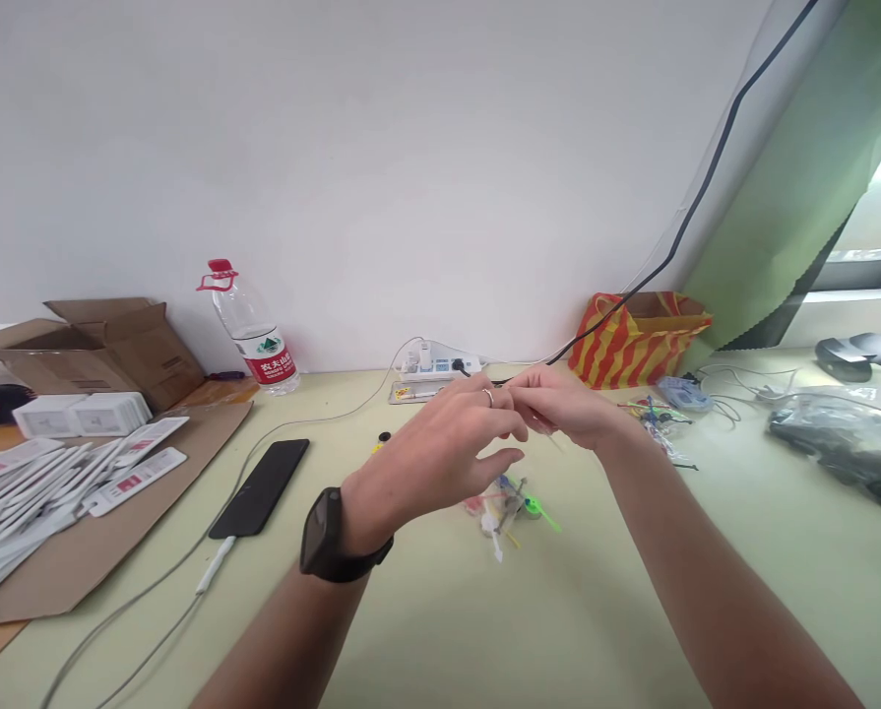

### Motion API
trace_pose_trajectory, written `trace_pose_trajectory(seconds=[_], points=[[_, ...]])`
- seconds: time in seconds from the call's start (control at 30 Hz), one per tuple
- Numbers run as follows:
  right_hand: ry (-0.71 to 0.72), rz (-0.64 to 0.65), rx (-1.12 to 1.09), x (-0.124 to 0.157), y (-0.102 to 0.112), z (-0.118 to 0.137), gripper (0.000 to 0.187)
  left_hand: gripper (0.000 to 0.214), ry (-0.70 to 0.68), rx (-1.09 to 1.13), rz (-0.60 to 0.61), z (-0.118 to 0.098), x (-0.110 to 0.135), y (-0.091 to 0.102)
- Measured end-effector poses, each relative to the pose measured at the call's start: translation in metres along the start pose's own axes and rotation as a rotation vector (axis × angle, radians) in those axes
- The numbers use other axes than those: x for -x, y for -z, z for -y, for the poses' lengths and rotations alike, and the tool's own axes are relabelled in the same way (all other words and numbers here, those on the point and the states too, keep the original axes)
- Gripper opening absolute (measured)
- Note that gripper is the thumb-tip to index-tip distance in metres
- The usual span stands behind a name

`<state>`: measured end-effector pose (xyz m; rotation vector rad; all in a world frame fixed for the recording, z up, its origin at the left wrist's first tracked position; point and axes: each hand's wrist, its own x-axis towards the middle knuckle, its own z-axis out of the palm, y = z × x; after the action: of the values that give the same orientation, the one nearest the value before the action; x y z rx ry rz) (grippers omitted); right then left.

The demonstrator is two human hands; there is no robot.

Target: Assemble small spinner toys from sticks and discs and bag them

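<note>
My left hand (440, 448), with a black watch on the wrist and a ring on one finger, is raised over the pale green table (484, 630). Its fingers are curled and pinched against those of my right hand (569, 409). Both hands meet fingertip to fingertip on something small and thin that I cannot make out. Below them on the table lies a little heap of small coloured plastic pieces (514, 502), pink, white, blue and bright green.
A black phone (261, 487) on a white cable lies left of my hands. Behind stand a water bottle (252, 330), a power strip (436, 369) and a red-and-yellow striped bag (636, 340). Cardboard boxes (107, 345) and white packets (56, 473) are at left, dark items (839, 438) at right.
</note>
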<state>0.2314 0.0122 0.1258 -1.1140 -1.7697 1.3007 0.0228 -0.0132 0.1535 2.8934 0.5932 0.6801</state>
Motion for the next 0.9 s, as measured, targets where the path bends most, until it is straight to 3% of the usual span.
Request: trace_pose_trajectory(seconds=[0.1, 0.27, 0.43, 0.6, 0.9], points=[[0.012, -0.008, -0.067, -0.002, 0.002, -0.002, 0.045, 0.014, -0.005, 0.011, 0.002, -0.001, 0.001, 0.002], [0.124, -0.002, -0.298, -0.002, 0.017, -0.015, 0.056, 0.006, 0.128, 0.100, -0.166, 0.003, 0.005, 0.012], [0.175, 0.423, -0.331, -0.001, 0.017, -0.028, 0.090, 0.004, 0.250, 0.124, -0.291, 0.012, 0.007, 0.017], [0.262, 0.637, -0.364, -0.004, 0.010, -0.032, 0.103, 0.006, 0.287, 0.231, -0.385, 0.020, 0.006, 0.016], [0.222, 0.593, -0.297, 0.003, 0.027, -0.029, 0.113, 0.023, 0.274, 0.586, -0.385, 0.032, 0.010, 0.021]])
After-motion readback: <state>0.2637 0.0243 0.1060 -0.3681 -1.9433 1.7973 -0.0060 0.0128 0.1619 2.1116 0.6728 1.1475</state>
